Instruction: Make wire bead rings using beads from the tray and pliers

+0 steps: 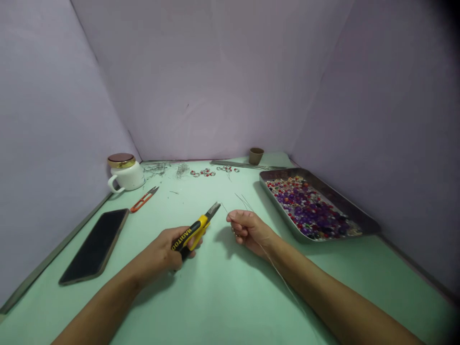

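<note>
My left hand is wrapped round the black and yellow handles of a pair of pliers. The metal jaws point up and to the right, a short gap away from my right hand. My right hand is closed in a pinch on a thin wire. Several fine ends stick out above the fingers, and a long strand trails back along my right forearm. Small beads seem to show under the curled fingers, but they are mostly hidden.
Right of my hands, a metal tray holds purple, red and pale beads. Beaded red and silver pieces, wire scraps and a small brown cup lie farther back. Leftward are a lidded white mug, orange thread snips and a phone.
</note>
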`<state>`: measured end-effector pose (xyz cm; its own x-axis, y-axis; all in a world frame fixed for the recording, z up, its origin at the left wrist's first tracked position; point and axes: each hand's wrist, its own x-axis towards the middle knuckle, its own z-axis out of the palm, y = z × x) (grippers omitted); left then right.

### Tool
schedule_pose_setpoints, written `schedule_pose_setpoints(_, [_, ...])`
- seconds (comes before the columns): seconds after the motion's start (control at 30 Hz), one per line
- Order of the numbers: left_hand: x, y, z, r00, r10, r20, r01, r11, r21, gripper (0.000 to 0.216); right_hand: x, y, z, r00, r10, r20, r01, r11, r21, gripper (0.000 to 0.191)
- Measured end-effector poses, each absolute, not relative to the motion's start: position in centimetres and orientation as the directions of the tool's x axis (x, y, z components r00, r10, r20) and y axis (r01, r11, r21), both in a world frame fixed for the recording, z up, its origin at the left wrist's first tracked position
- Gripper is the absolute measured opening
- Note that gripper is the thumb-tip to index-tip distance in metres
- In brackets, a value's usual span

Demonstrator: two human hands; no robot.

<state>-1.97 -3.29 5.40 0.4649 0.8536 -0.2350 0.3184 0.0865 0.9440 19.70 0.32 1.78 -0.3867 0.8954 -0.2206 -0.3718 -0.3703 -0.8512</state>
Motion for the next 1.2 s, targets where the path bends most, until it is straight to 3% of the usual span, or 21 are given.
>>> schedule_pose_setpoints(0.17, [-2.0,-3.5,5.8,0.437,0.860,-0.264,0.349,0.108,0.931,0.026,18.9,-0.1,2.9,-0.070,0.985,-0.156,-0.129,-0.164,-0.978,0.011])
schedule_pose_setpoints(0.3, [-1.8,-3.6,5.9,0.460,0.844,-0.277,0.351,0.114,0.929,0.028,18.6,-0.2,2.9,0.042,0.994,-0.097,0.006,-0.097,-0.995,0.014])
schedule_pose_setpoints(1.03, [-0.8,-3.9,6.4,0.461,0.836,-0.296,0.385,0.112,0.916,0.024,18.5,-0.6,2.2,0.011,0.998,0.055,0.255,0.051,-0.966,0.016])
schedule_pose_setpoints(1.2, [-1.1,-3.9,6.4,0.409,0.860,-0.306,0.448,0.102,0.888,0.023,18.6,-0.3,2.0,-0.052,0.998,0.017,0.210,0.028,-0.977,0.017])
